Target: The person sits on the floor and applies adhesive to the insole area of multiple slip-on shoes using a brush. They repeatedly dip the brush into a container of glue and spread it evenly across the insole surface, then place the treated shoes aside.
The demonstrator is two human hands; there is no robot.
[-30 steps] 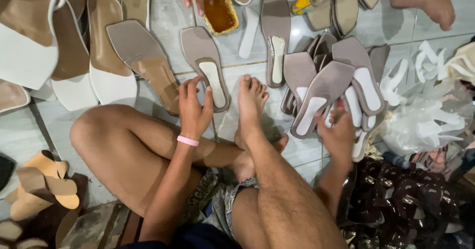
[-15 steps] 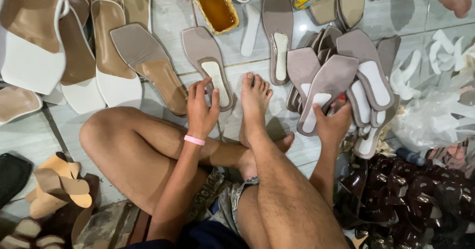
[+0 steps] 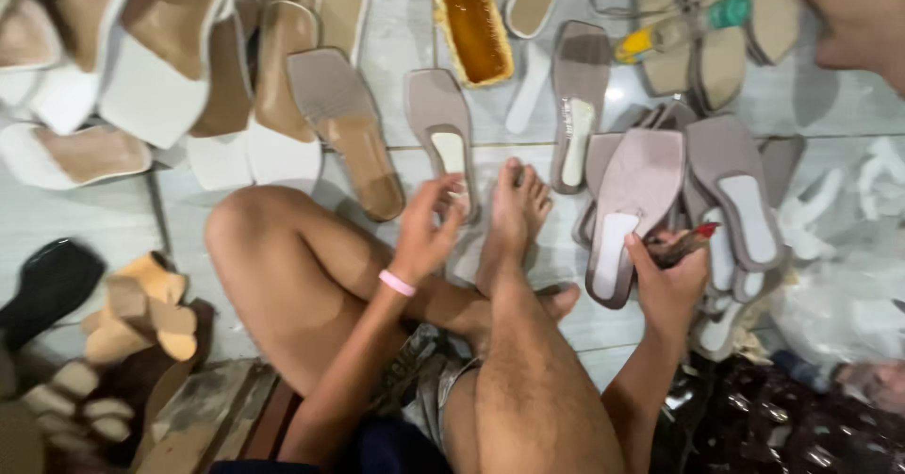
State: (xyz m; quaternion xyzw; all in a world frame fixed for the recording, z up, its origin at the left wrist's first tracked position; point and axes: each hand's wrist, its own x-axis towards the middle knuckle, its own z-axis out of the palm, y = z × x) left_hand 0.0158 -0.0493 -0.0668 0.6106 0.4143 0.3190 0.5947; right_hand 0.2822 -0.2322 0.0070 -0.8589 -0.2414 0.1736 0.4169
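My left hand (image 3: 424, 234), fingers loosely spread and holding nothing, touches the heel end of the grey shoe sole (image 3: 441, 135) left of my bare foot (image 3: 514, 215), while my right hand (image 3: 669, 281), right of that foot, grips a red-tipped tool (image 3: 686, 243) beside the stacked grey soles (image 3: 627, 205).

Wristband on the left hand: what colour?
Pink wristband, on the left hand; head view.

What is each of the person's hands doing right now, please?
Left hand: fingers part-curled, holding nothing, reaching to the grey sole on the floor.
Right hand: closed around a small red-tipped tool.
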